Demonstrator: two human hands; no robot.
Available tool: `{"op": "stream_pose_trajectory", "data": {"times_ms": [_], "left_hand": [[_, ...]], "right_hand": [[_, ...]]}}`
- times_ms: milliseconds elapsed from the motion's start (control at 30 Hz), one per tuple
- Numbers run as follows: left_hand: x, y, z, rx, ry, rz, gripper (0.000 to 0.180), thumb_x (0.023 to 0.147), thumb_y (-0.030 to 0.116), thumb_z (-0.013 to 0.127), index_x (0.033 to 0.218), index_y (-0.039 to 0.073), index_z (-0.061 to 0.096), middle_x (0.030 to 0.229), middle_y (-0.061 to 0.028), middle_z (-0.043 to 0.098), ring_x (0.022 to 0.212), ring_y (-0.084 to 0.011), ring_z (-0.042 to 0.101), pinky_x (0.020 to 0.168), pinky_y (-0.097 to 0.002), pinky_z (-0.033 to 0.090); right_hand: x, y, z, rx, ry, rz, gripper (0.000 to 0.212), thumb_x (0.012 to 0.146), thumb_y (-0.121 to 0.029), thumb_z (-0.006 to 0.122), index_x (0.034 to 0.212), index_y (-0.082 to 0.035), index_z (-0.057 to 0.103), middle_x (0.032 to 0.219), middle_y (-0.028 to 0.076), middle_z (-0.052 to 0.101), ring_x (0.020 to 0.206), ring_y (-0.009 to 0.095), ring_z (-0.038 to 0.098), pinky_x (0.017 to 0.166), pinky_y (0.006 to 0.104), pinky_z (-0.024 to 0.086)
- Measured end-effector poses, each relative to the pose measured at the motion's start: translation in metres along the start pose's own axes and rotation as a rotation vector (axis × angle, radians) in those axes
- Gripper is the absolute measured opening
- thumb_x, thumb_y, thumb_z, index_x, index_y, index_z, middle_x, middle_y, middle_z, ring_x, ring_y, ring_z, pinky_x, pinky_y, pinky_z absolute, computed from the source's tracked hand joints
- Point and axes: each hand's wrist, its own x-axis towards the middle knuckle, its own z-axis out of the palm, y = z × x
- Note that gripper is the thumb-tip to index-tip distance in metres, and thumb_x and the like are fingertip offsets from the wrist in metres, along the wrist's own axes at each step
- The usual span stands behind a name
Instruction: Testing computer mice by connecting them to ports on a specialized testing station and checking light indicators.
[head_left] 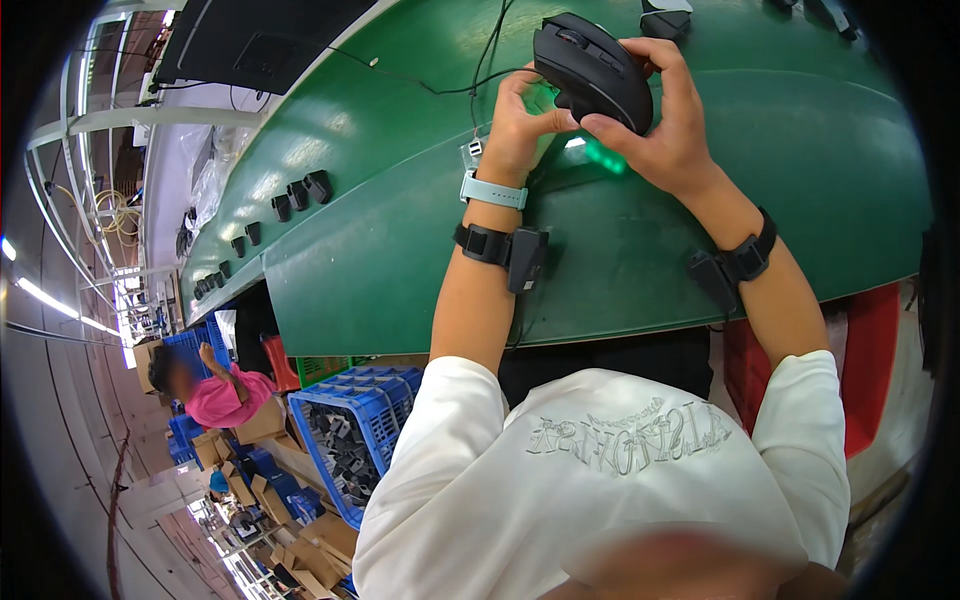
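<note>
A black computer mouse [592, 78] is held up over the green table, its wheel end tilted toward the far side. My right hand [672, 140] grips it along the right side, with the thumb at its near end. On the other side, my left hand [518, 118] curls against the mouse, thumb tip at its lower left edge; some fingers are hidden behind it. Green light glows beneath the mouse and shines on the table. A thin black cable [440, 92] runs up to my left hand. Near my left wrist lies a small white connector piece [472, 150].
Several small black parts [300, 190] stand in a line along the left of the green table [380, 260]. A dark monitor [250, 45] is at the far left. A blue crate [400, 395] of black parts and a red bin [870, 370] sit below. Another person [230, 395] works at left.
</note>
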Motion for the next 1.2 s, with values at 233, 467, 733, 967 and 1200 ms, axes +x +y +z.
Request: {"op": "stream_pose_trajectory", "data": {"times_ms": [233, 467, 733, 967, 1200], "left_hand": [[-0.004, -0.018, -0.017, 0.104, 0.108, -0.008, 0.073, 0.067, 0.009, 0.085, 0.13, -0.004, 0.051, 0.132, -0.0124, 0.052, 0.124, -0.0234, 0.049, 0.108, -0.0375, 0.039], [-0.006, -0.007, -0.005, 0.133, 0.119, -0.06, 0.073, 0.071, 0.005, 0.084, 0.132, -0.003, 0.045, 0.126, -0.0118, 0.056, 0.117, -0.022, 0.054, 0.102, -0.0358, 0.044], [0.003, -0.001, 0.002, -0.078, -0.08, -0.009, 0.047, 0.067, -0.005, 0.081, 0.112, -0.001, 0.066, 0.107, -0.0071, 0.07, 0.103, -0.0186, 0.062, 0.095, -0.0328, 0.048], [0.002, 0.007, 0.007, 0.104, -0.054, 0.101, 0.065, 0.057, -0.005, 0.088, 0.117, 0.0, 0.065, 0.11, -0.0057, 0.069, 0.103, -0.0182, 0.063, 0.096, -0.0334, 0.049], [0.008, 0.002, 0.008, 0.067, -0.081, 0.125, 0.066, 0.055, -0.004, 0.089, 0.116, 0.002, 0.065, 0.109, -0.004, 0.069, 0.103, -0.0161, 0.062, 0.095, -0.0322, 0.049]], "right_hand": [[0.003, -0.009, 0.0, -0.078, 0.023, 0.009, 0.072, 0.074, -0.034, 0.088, 0.126, -0.001, 0.051, 0.11, 0.009, 0.057, 0.097, 0.022, 0.056, 0.088, 0.0346, 0.046], [0.004, -0.01, -0.001, -0.079, 0.029, 0.057, 0.07, 0.072, -0.033, 0.09, 0.123, -0.003, 0.053, 0.108, 0.008, 0.058, 0.097, 0.022, 0.06, 0.086, 0.0344, 0.049], [0.008, -0.01, -0.004, -0.024, -0.008, -0.021, 0.062, 0.072, -0.019, 0.085, 0.124, -0.004, 0.056, 0.11, 0.008, 0.059, 0.097, 0.022, 0.059, 0.088, 0.0341, 0.049], [0.005, -0.003, -0.005, 0.009, -0.062, 0.065, 0.059, 0.075, -0.02, 0.076, 0.129, -0.003, 0.057, 0.116, 0.009, 0.062, 0.101, 0.023, 0.055, 0.095, 0.0328, 0.045], [0.003, 0.003, -0.006, 0.074, -0.076, 0.12, 0.059, 0.076, -0.017, 0.073, 0.131, -0.002, 0.056, 0.119, 0.01, 0.061, 0.107, 0.024, 0.057, 0.099, 0.0333, 0.043]]}}
